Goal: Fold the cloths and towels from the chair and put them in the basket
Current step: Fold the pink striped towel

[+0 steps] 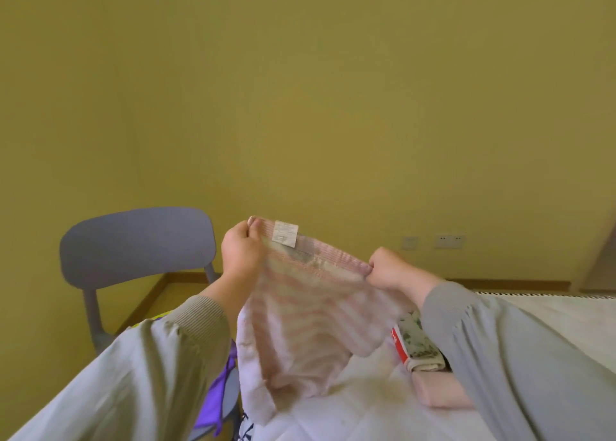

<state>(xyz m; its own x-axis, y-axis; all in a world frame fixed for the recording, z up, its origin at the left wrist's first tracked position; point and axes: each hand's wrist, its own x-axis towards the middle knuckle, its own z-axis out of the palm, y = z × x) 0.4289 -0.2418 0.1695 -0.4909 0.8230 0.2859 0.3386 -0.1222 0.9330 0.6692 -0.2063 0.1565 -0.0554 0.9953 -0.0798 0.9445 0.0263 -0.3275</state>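
Item: thin pink-and-white striped towel (310, 324), held up in the air by its top edge, stretched between both hands, lower part hanging loose and touching the white quilted surface (350, 417) below. Slightly blurred. Small white sewn-in label (285, 238) at the top edge, just beside the left hand.

Left hand (241, 250): fingers (252, 222) curled, pinching the towel's upper left corner.
Right hand (390, 269): fingers (375, 264) curled tight round the upper right corner, held lower than the left.
Both arms in pale grey sleeves (516, 357) with ribbed cuffs; these hide much of the lower view.

Nearby, on the surface to the right: a folded white cloth with grey pattern and red band (418, 344), partly hidden by the right sleeve; a folded plain pink cloth (440, 390) just in front of it.

Left: grey-blue moulded chair (136, 240) with curved backrest; purple cloth (216, 397) on its seat, mostly covered by the left sleeve.

Background: olive-yellow wall (300, 90), wall sockets (449, 240), wooden skirting.
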